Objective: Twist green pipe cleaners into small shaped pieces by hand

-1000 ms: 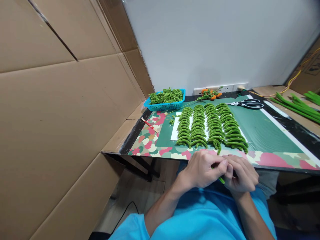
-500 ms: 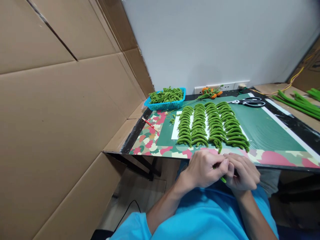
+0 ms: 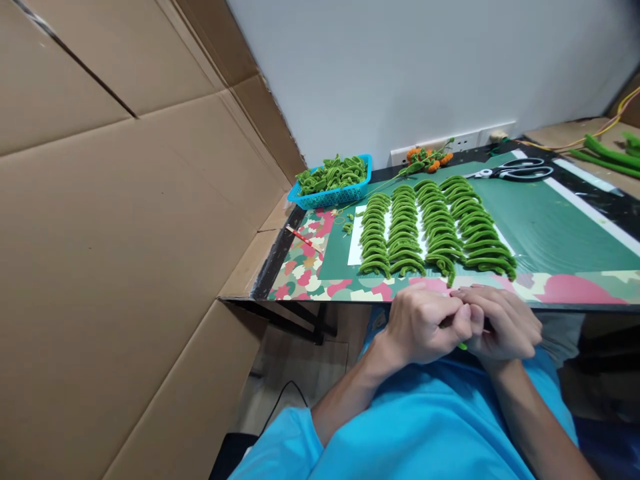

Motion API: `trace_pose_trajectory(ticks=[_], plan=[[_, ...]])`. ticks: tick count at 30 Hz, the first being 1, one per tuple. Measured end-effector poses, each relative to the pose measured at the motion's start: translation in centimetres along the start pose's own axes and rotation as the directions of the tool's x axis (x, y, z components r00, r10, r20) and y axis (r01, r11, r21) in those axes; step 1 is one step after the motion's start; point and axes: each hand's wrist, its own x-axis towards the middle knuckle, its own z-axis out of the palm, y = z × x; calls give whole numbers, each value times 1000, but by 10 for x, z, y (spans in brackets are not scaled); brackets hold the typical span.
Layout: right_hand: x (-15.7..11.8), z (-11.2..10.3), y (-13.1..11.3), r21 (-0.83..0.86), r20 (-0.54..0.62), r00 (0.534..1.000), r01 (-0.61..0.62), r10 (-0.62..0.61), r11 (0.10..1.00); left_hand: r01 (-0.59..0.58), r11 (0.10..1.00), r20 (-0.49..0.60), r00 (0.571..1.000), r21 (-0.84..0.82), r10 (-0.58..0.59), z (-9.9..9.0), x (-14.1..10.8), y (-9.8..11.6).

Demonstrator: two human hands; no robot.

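Observation:
My left hand (image 3: 423, 323) and my right hand (image 3: 505, 323) meet just off the table's front edge, fingers closed and thumbs pressed together. Between them they pinch a green pipe cleaner (image 3: 463, 346); only its small end pokes out below, and the fingers hide the rest. Just beyond my hands, curved green pipe cleaner pieces (image 3: 440, 227) lie in several columns on white paper (image 3: 354, 250). One piece at the near end of a column hangs lower than its neighbours.
A blue basket (image 3: 330, 199) full of twisted green pieces stands at the back left. Orange flowers (image 3: 430, 160), black-handled scissors (image 3: 525, 171) and long green stems (image 3: 607, 157) lie along the back and right. A red stick (image 3: 304, 239) is on the left. Cardboard (image 3: 150, 233) walls the left side.
The view has shifted slightly, so the table sits higher. My hands stay together on the pipe cleaner, and less of its lower end shows now.

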Motion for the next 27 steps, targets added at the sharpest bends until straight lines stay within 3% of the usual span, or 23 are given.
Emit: trace_pose_trajectory(ticks=[5,11,16,21,25,27], plan=[[3,0,-1,-9,5,1000,3,-3,1000,-17,1000,-67,998,-3,16,2,-1,-1],[2,2,-1,5,-4,1000,-6,6,1000,-38,997,-38,998,60,40,6,-4,-4],[1,2,-1,-2,-14,1000,-3,3,1000,-100,994,-190,976,39,106,13,-7,-7],[1,2,0,0,-5,1000,0,0,1000,-121,983,-156,978,136,142,19,-12,-8],[0,3,0,-6,-6,1000,1,-1,1000,-178,975,-305,929,130,211,21,-12,-8],[0,3,0,-5,-6,1000,4,-4,1000,-187,972,-289,931,142,222,22,-13,-9]])
